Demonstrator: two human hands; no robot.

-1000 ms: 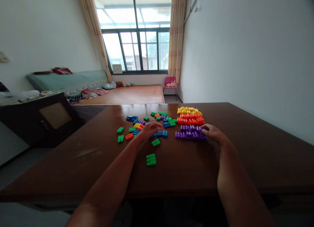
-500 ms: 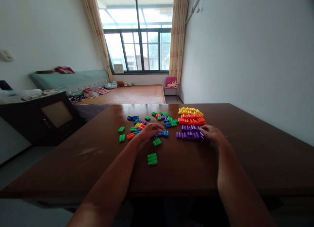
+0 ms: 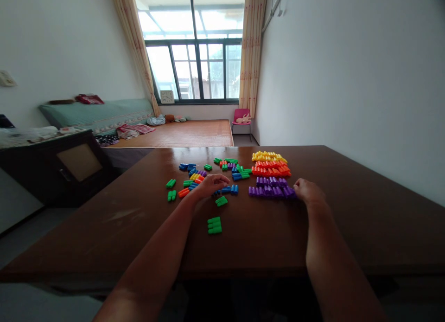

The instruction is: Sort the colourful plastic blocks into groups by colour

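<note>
My left hand hovers low over the mixed pile, fingers loosely bent and a little apart, with no piece visible in them. Beneath and beside it lie blue plastic blocks, partly hidden by the hand. My right hand is at the right end of the rows of purple blocks, its fingers curled in; no piece shows in it. Whether its fingertips touch the end purple block is unclear. Behind the purple rows are orange blocks and yellow blocks, also lined up in rows.
Joined green blocks and a smaller green piece lie on the brown table near me. More green pieces are at the pile's left. Beyond the table stand a bed and a pink chair.
My right hand has shifted right, off the purple blocks to their right end, and its fingers have drawn in. The left hand stays in nearly the same place.
</note>
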